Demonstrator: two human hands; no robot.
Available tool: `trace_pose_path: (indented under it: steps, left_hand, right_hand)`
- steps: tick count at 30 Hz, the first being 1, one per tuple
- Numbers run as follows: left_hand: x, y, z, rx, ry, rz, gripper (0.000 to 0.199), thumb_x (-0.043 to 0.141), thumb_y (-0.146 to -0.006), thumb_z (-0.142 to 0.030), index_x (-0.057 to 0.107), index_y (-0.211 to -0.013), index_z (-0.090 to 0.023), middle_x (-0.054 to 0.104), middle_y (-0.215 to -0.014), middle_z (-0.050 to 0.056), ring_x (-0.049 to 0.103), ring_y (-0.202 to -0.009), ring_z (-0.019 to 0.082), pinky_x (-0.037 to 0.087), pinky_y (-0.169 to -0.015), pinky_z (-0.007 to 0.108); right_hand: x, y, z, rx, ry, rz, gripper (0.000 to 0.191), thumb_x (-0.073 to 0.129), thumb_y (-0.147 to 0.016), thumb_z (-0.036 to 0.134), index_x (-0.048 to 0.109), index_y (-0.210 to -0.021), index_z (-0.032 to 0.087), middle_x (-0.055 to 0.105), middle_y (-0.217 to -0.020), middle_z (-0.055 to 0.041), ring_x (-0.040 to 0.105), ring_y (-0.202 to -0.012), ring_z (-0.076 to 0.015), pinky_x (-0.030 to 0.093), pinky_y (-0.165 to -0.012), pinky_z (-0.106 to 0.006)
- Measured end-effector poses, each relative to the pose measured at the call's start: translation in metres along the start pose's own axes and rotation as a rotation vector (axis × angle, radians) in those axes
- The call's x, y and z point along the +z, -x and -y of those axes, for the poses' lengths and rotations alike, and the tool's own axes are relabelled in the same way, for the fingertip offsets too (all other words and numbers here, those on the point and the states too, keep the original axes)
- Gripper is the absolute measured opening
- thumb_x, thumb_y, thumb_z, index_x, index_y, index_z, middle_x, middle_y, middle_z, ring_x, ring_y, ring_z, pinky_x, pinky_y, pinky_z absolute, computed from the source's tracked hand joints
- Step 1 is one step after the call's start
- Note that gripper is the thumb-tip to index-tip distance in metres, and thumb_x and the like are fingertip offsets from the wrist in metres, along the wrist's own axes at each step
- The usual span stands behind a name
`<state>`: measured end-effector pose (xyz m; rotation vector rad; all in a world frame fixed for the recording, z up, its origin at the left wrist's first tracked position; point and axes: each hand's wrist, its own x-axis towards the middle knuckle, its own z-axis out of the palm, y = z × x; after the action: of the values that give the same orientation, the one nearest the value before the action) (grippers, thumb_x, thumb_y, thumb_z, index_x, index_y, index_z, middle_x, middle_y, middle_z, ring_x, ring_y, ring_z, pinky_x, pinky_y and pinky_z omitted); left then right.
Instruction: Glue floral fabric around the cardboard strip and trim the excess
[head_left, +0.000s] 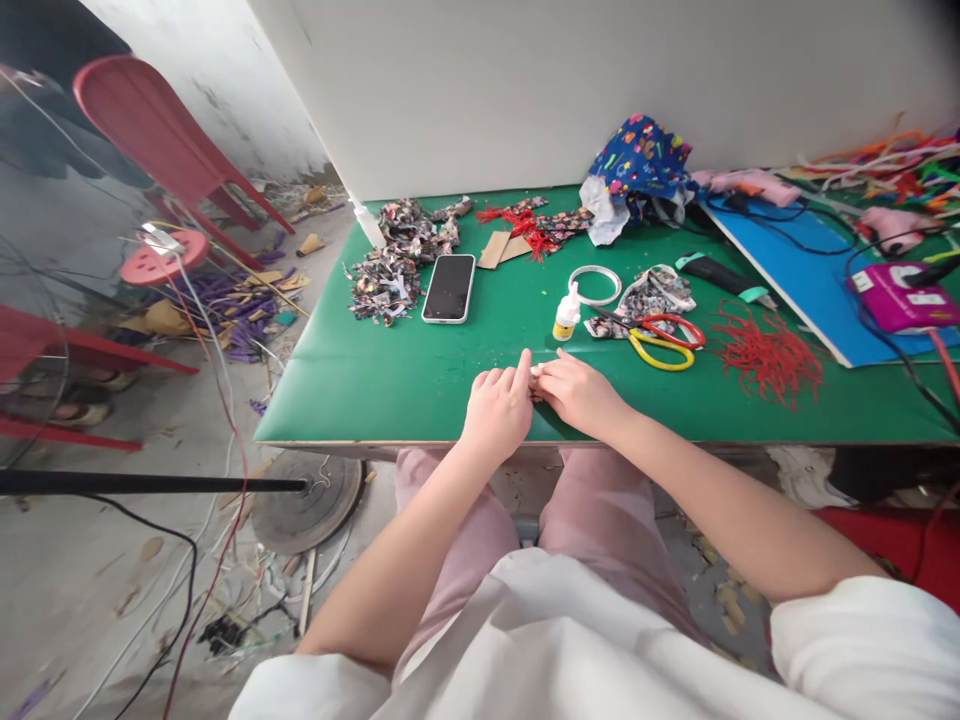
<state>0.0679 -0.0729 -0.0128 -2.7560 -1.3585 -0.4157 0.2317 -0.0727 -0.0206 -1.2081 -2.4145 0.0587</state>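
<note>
My left hand (pixel 499 405) and my right hand (pixel 581 392) meet at the front edge of the green table, fingers closed on a small patterned cloth piece (pixel 535 394). Most of that piece is hidden under my fingers. My left index finger points up along its side. Just beyond my right hand stands a small glue bottle (pixel 566 315) with a yellow label. To its right lie scissors (pixel 664 342) with one red and one yellow handle, partly over a patterned cloth strip (pixel 649 295). A white ring-shaped roll (pixel 595 285) rests behind the bottle.
A phone (pixel 449 288) lies left of centre, beside piled patterned cloth pieces (pixel 390 270) and a white bottle (pixel 369 226). Red strings (pixel 772 355), a black-and-green tool (pixel 724 278), a blue board (pixel 780 270) and a magenta box (pixel 904 298) with cables occupy the right. Red chairs (pixel 157 130) stand left.
</note>
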Motion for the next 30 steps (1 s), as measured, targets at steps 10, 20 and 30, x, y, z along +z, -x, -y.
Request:
trace_pose_path:
  steps: [10,20,30]
  left_hand:
    - [0.002,0.001,-0.005,-0.034,0.006,-0.023,0.033,0.038,-0.085,-0.023,0.052,-0.114,-0.016,0.057,-0.100,0.009,0.049,-0.092,0.023,0.036,-0.084,0.039]
    - [-0.005,0.010,-0.016,-0.146,0.012,-0.083,0.033,0.040,-0.085,-0.027,0.052,-0.116,-0.020,0.056,-0.115,0.008,0.047,-0.106,0.024,0.019,-0.103,0.050]
    - [-0.001,0.017,-0.018,-0.170,0.020,-0.074,0.037,0.038,-0.084,-0.020,0.049,-0.118,-0.014,0.055,-0.120,0.009,0.047,-0.109,0.022,0.025,-0.100,0.044]
  right_hand:
    - [-0.001,-0.001,0.000,0.017,-0.024,0.007,0.020,0.044,-0.085,0.016,0.063,-0.090,0.017,0.066,-0.097,-0.0064,0.058,-0.094,-0.0186,0.031,-0.102,-0.046]
    - [0.001,-0.001,0.000,0.016,-0.035,-0.015,0.017,0.047,-0.084,0.016,0.063,-0.090,0.016,0.066,-0.096,-0.0078,0.058,-0.092,-0.0185,0.034,-0.098,-0.045]
    - [0.005,0.001,-0.001,0.027,-0.035,-0.020,0.015,0.048,-0.083,0.017,0.063,-0.087,0.018,0.066,-0.096,-0.0058,0.058,-0.091,-0.0173,0.033,-0.098,-0.043]
